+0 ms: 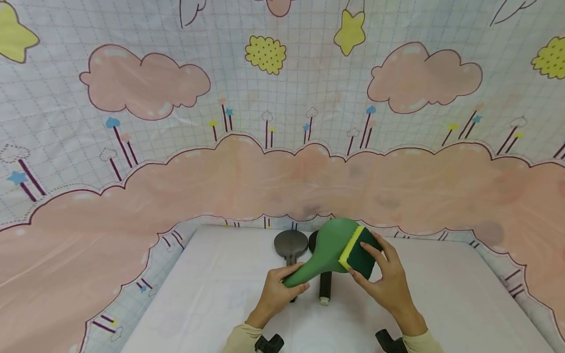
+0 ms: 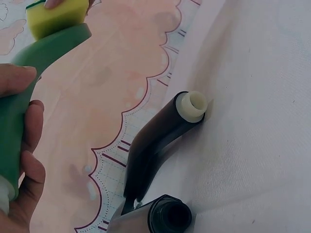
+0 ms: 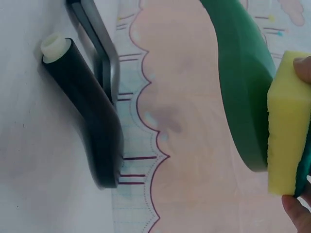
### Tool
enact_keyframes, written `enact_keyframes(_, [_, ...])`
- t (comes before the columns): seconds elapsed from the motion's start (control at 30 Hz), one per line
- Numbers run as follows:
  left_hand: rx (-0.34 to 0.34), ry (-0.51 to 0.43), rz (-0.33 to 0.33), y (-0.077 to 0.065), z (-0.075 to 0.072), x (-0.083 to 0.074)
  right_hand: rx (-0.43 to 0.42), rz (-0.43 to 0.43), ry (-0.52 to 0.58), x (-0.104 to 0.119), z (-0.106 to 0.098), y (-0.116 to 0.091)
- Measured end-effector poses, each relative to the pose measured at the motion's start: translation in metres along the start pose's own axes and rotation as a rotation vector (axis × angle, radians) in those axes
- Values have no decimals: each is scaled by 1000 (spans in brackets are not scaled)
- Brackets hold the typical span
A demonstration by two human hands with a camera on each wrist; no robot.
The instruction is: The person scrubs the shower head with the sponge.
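Note:
A green handheld shower head (image 1: 334,240) is held up over the table, its handle gripped by my left hand (image 1: 278,293). My right hand (image 1: 389,278) holds a sponge (image 1: 363,257), yellow with a dark green scouring side, between thumb and fingers. The sponge's yellow side (image 3: 286,131) lies against the broad head of the green shower head. In the left wrist view, thumb and fingers wrap the green handle (image 2: 24,111), with a pale connector at its lower end.
Behind the hands, a dark grey shower head (image 1: 291,242) and a black shower head (image 1: 325,289) with a pale threaded end lie on the white table (image 1: 229,279). A patterned cloth (image 1: 282,181) with clouds and stars covers the background.

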State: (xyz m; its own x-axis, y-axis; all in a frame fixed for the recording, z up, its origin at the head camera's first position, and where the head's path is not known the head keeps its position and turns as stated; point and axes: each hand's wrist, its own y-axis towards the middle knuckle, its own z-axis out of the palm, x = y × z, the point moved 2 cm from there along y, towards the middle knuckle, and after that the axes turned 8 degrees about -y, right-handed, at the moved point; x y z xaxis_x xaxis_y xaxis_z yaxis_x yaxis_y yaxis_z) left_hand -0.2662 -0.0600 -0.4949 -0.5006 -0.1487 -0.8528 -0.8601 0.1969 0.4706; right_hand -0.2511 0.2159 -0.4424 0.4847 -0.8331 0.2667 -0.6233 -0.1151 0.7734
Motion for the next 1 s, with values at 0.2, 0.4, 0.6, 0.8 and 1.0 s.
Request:
enact_keyframes(0.2, [4,-2,-8,-2,0,1,-14,-7,2,-1,0,0])
enact_keyframes(0.4, [27,37,41,-1,1,1,-63,64,13,-14,-1,0])
enact_keyframes(0.6, [50,49,16,-2,3,1,-68,106,25,-20,-1,-1])
enact_keyframes(0.8, [46,60,4,-2,5,0,-37,86,29,-13,-1,0])
enact_keyframes(1.0, [39,69,22,-1,6,0,-3,16,5,-1,1,1])
